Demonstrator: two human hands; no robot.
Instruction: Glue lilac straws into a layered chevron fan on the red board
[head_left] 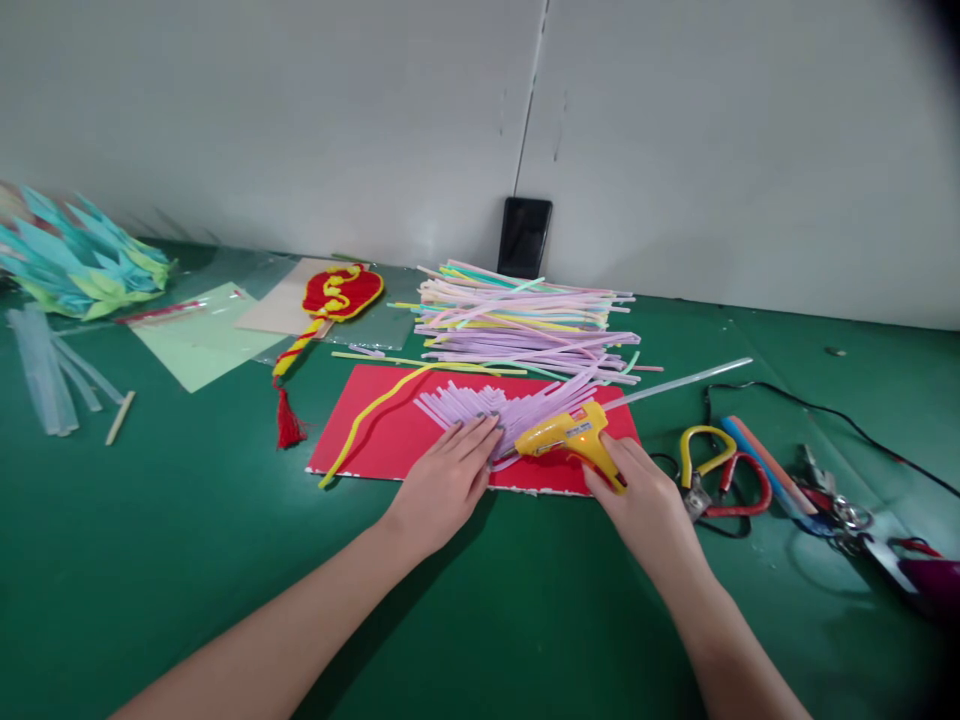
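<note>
My right hand (637, 490) is wrapped round the handle of a yellow hot glue gun (562, 430), its nozzle pointing left. A clear glue stick (682, 380) sticks out of the gun's back end. Stretched flat, the fingers of my left hand (450, 475) lie over the lower part of a fan of purple pipe cleaners (529, 415). The nozzle tip is close to those fingertips, at the fan's lower end. Beneath it all is a red board (390, 400) with ragged white along its front edge. A bent yellow pipe cleaner (364, 420) lies across the board's left side.
Behind the board lies a pile of pastel pipe cleaners (525, 325), with a phone (525, 237) leaning on the wall. Scissors (724, 475), keys (847, 515) and a black cable (817, 405) are right. Left are a red-yellow tasselled fan (341, 295), green paper (199, 335) and glue sticks (45, 370).
</note>
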